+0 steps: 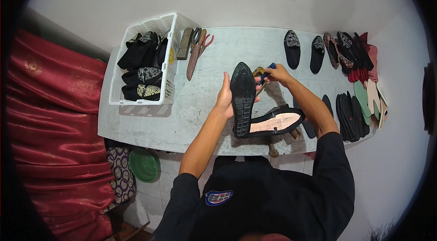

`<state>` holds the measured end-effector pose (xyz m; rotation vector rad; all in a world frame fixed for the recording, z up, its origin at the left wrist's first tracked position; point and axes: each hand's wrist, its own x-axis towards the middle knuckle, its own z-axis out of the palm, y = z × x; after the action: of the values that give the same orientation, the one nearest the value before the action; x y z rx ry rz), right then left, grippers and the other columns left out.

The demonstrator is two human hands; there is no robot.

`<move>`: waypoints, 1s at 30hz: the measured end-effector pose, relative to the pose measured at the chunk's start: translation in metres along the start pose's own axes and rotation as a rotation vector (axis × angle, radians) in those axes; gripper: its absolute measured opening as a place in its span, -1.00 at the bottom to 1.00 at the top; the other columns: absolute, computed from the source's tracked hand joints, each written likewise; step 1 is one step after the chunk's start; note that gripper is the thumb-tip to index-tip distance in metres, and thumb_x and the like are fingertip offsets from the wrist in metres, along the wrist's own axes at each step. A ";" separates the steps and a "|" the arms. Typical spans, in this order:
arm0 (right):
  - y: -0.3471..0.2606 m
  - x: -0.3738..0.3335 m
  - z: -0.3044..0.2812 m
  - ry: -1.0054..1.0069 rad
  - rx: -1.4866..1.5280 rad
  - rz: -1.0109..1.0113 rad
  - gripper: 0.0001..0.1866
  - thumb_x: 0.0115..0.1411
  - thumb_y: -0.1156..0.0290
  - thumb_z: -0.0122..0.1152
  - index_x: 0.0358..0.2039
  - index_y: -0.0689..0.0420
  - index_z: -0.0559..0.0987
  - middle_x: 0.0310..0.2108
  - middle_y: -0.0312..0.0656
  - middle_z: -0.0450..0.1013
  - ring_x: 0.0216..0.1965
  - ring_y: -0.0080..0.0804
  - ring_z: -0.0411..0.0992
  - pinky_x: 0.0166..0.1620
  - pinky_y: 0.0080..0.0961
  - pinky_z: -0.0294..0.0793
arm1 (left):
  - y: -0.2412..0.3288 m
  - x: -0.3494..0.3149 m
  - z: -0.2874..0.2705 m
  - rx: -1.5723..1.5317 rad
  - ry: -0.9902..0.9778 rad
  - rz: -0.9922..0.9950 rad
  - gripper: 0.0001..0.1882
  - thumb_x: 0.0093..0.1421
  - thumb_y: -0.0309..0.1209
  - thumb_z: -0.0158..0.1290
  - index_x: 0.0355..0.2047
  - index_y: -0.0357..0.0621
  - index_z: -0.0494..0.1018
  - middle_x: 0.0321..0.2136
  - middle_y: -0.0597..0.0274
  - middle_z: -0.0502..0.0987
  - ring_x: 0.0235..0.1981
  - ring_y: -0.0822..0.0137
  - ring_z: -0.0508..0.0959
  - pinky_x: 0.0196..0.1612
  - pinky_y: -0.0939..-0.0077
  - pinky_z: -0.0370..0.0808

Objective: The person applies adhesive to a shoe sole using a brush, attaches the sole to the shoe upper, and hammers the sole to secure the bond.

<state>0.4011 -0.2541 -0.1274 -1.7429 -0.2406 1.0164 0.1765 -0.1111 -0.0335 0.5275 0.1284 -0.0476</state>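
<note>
One shoe with a pale insole (pixel 263 125) lies nearest you, insole up, by the counter's (pixel 191 100) near edge. Your left hand (pixel 224 102) has its grip pinching the black shoe (pixel 243 88) upright over the counter, sole toward you, probably to expose it. Your right grip (pixel 277 74) pinches a blue item (pixel 271 65), kind unclear, beside the toe. Farther off, the white basket (pixel 168 81) gathers dark shoes (pixel 141 54), likely freeing space.

This looks like a small shoe workshop: the worktop (pixel 200 104) bears pliers (pixel 207 42), black soles (pixel 352 118) and a white crate (pixel 169 87) of shoes (pixel 136 56), beneath a held shoe (pixel 242 81).
</note>
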 end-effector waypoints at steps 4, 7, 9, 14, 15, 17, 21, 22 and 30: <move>-0.002 0.006 -0.008 0.234 0.115 0.060 -0.77 0.15 0.41 0.16 -0.28 0.35 0.49 -0.42 -0.03 0.53 -0.54 -0.34 0.55 -0.53 -0.51 0.58 | -0.003 0.002 0.011 -0.024 -0.045 -0.020 -0.22 0.34 0.19 -0.55 0.19 -0.21 0.24 0.08 -0.05 0.40 -0.07 0.20 0.52 -0.08 0.14 0.61; -0.008 0.004 -0.020 0.295 0.037 0.060 -0.71 0.10 0.40 0.17 -0.25 0.38 0.46 -0.41 0.00 0.52 -0.55 -0.32 0.55 -0.54 -0.50 0.58 | -0.002 0.003 0.016 -0.012 -0.061 -0.033 -0.29 0.37 0.12 -0.52 0.17 -0.18 0.27 0.05 0.00 0.45 -0.09 0.22 0.52 -0.09 0.16 0.60; -0.014 -0.002 -0.024 0.413 -0.133 -0.003 -0.70 0.07 0.35 0.18 -0.31 0.38 0.51 -0.46 -0.05 0.52 -0.54 -0.34 0.56 -0.53 -0.51 0.55 | -0.003 0.001 0.020 -0.018 -0.081 -0.042 -0.31 0.37 0.10 -0.50 0.17 -0.18 0.27 0.04 0.00 0.45 -0.09 0.22 0.52 -0.09 0.17 0.59; -0.089 -0.085 0.000 0.341 -0.280 -0.306 -0.71 0.08 0.28 0.21 -0.37 0.29 0.56 -0.53 -0.18 0.52 -0.60 -0.49 0.50 -0.56 -0.57 0.47 | 0.000 -0.009 0.039 0.179 -0.033 0.034 -0.38 0.39 0.06 -0.40 0.17 -0.17 0.26 0.03 0.02 0.46 -0.07 0.23 0.52 -0.10 0.22 0.58; -0.108 -0.109 0.007 0.286 -0.304 -0.354 -0.69 0.10 0.24 0.20 -0.39 0.29 0.57 -0.55 -0.19 0.51 -0.60 -0.49 0.49 -0.57 -0.57 0.45 | -0.001 -0.010 0.044 0.183 -0.045 0.027 -0.38 0.39 0.06 -0.40 0.17 -0.17 0.26 0.03 0.02 0.46 -0.07 0.23 0.52 -0.10 0.22 0.58; -0.144 -0.154 0.021 0.243 -0.325 -0.400 -0.66 0.12 0.20 0.20 -0.41 0.29 0.57 -0.57 -0.19 0.50 -0.61 -0.50 0.49 -0.58 -0.58 0.42 | -0.003 -0.010 0.053 0.233 -0.039 0.097 -0.40 0.40 0.04 -0.36 0.21 -0.17 0.20 0.04 0.05 0.45 -0.05 0.24 0.51 -0.08 0.24 0.56; -0.180 -0.217 0.052 0.134 -0.521 -0.405 -0.55 0.19 0.08 0.16 -0.50 0.30 0.57 -0.65 -0.19 0.46 -0.66 -0.49 0.46 -0.57 -0.56 0.40 | -0.008 -0.017 0.082 0.468 0.016 0.302 -0.45 0.41 -0.04 -0.25 0.23 -0.14 0.09 0.01 0.00 0.44 -0.08 0.34 0.51 -0.12 0.41 0.55; -0.183 -0.224 0.056 0.155 -0.566 -0.475 -0.48 0.16 0.02 0.18 -0.56 0.33 0.56 -0.71 -0.11 0.45 -0.67 -0.43 0.48 -0.55 -0.51 0.41 | -0.011 -0.018 0.085 0.468 0.008 0.294 -0.45 0.41 -0.04 -0.25 0.23 -0.14 0.09 0.01 0.00 0.44 -0.08 0.34 0.51 -0.12 0.41 0.55; -0.172 -0.262 0.061 0.259 -0.489 -0.563 -0.67 0.17 0.26 0.17 -0.56 0.29 0.50 -0.69 -0.25 0.42 -0.71 -0.58 0.40 -0.65 -0.63 0.34 | -0.022 -0.029 0.106 0.707 -0.107 0.509 -0.33 0.31 -0.24 0.04 0.27 -0.22 -0.01 0.09 0.04 0.33 0.07 0.29 0.37 0.13 0.35 0.34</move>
<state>0.2465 -0.2953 0.1485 -2.0459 -0.8131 0.3270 0.1571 -0.1834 0.0498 1.2474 -0.1389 0.3890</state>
